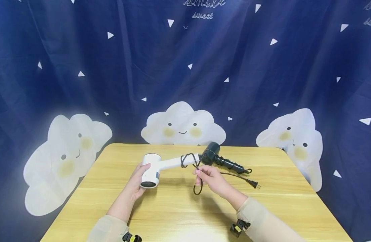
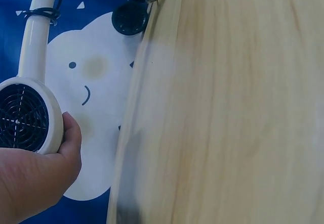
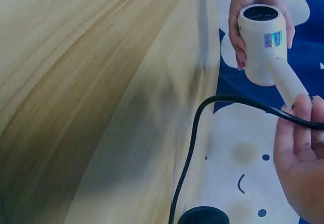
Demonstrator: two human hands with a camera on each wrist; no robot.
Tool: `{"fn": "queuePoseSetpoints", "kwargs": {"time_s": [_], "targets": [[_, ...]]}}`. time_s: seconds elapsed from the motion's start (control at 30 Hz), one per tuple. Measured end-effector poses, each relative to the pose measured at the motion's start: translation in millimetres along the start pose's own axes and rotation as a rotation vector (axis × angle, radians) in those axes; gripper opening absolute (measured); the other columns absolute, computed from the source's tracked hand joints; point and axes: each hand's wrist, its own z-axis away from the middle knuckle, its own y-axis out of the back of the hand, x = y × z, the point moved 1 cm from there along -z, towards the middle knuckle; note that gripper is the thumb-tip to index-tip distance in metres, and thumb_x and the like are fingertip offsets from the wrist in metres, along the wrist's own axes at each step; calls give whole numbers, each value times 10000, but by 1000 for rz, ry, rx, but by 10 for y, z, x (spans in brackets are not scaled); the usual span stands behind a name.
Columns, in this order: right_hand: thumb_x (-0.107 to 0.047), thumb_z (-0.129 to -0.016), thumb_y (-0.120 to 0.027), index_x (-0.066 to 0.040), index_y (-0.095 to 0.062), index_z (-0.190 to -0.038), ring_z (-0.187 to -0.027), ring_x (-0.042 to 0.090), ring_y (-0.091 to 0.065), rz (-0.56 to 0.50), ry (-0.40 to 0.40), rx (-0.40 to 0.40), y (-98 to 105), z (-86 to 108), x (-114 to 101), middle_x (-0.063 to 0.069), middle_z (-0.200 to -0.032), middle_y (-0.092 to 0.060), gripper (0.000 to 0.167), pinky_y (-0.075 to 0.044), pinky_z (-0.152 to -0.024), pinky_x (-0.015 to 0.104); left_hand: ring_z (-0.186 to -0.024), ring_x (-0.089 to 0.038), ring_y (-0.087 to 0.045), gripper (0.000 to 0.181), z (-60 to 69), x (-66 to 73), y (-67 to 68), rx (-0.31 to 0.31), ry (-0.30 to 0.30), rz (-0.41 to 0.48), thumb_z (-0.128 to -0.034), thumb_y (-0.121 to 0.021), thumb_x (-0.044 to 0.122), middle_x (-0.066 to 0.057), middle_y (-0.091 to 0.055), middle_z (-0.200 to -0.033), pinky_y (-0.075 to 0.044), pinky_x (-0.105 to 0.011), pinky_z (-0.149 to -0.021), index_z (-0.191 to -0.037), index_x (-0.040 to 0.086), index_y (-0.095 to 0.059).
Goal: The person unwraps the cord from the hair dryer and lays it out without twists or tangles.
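A white hair dryer (image 1: 151, 168) is held above the table, its handle pointing right. My left hand (image 1: 136, 183) grips it round the barrel; in the left wrist view the thumb lies along the rim of the round grille (image 2: 24, 118). Black cord (image 1: 185, 159) loops round the handle near its end. My right hand (image 1: 214, 179) pinches a length of this cord between thumb and fingers, just beyond the handle's tip. The right wrist view shows the cord (image 3: 228, 98) running across the right fingers. A black plug (image 1: 252, 183) hangs or lies to the right, on the cord's end.
Behind the right hand, a dark hair dryer (image 1: 211, 153) lies on the wooden table (image 1: 173, 215), its own cord wrapped round the handle (image 1: 231, 164). A blue curtain (image 1: 185, 84) with white clouds hangs beyond the table's back edge.
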Motion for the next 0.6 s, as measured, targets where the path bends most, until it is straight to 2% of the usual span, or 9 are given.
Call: {"fn": "queuePoseSetpoints", "kwargs": {"time_s": [0.1,0.17,0.3,0.4,0.6], "targets": [[-189,-1049,-533,68,-621,-1082,-644,187,-616,38,-19,13,1,14,-60,85,-733,-599,274,-604,-678,459,-1013,-185,-608,660,-2,-2,0,2,-1,5,-1030,-507,275,-136,-485,-1277,-572,-315,-859,-1570,91,-177],[-191,-1048,-535,53,-633,-1073,-587,175,-581,98,-3,24,12,22,-113,57,-697,-567,264,-591,-587,396,-1009,-180,-609,661,-5,-5,1,-1,-4,4,-1031,-501,272,-134,-490,-1269,-572,-312,-858,-1569,80,-169],[-216,-1048,-536,6,-667,-1054,-496,145,-508,231,47,47,54,33,-231,15,-637,-521,258,-489,-452,270,-1003,-177,-614,662,-18,-13,4,-3,-3,19,-1033,-498,267,-133,-491,-1265,-573,-316,-860,-1572,79,-162],[-234,-1047,-540,-30,-688,-1039,-465,91,-435,294,60,65,90,39,-311,-13,-607,-493,253,-405,-439,226,-1002,-178,-616,667,-28,-18,9,-6,-5,27,-1034,-498,266,-133,-489,-1267,-572,-317,-865,-1575,80,-156],[-238,-1041,-553,-89,-723,-991,-470,47,-333,449,55,110,150,38,-420,-50,-571,-421,231,-336,-480,246,-999,-176,-616,659,-28,-23,23,-7,-9,23,-1032,-499,263,-123,-500,-1258,-570,-311,-859,-1569,75,-167]]}}
